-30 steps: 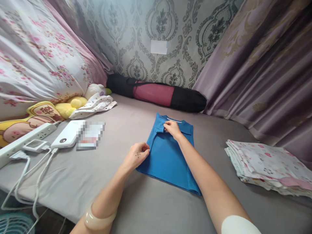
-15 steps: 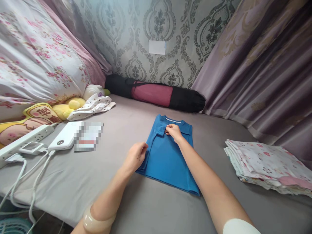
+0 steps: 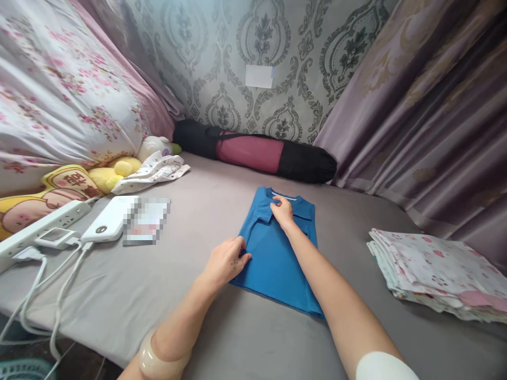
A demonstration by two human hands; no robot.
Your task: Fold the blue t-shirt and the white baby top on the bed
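Note:
A blue shirt (image 3: 277, 258) lies folded flat on the grey sheet, its collar end away from me and a sleeve folded across its upper left. At the shirt's left edge, my left hand (image 3: 227, 259) rests with thumb and forefinger apart, the thumb over the cloth. My right hand (image 3: 282, 212) is closed in a pinch on the shirt at the end of the folded sleeve, just below the collar; its fingertips are partly hidden. My right forearm crosses over the shirt's right side and covers part of it.
Patterned folded cloths (image 3: 439, 269) are stacked at right. A black and maroon long bag (image 3: 249, 153) lies along the wall. To the left are a white power bank (image 3: 111, 219), a blurred-out flat item (image 3: 146, 221), a power strip (image 3: 47, 227) with cables, and plush toys (image 3: 114, 171).
My left hand has shifted right onto the shirt's edge, its thumb and forefinger spreading. My right hand has moved slightly up toward the collar. The view has shifted a little.

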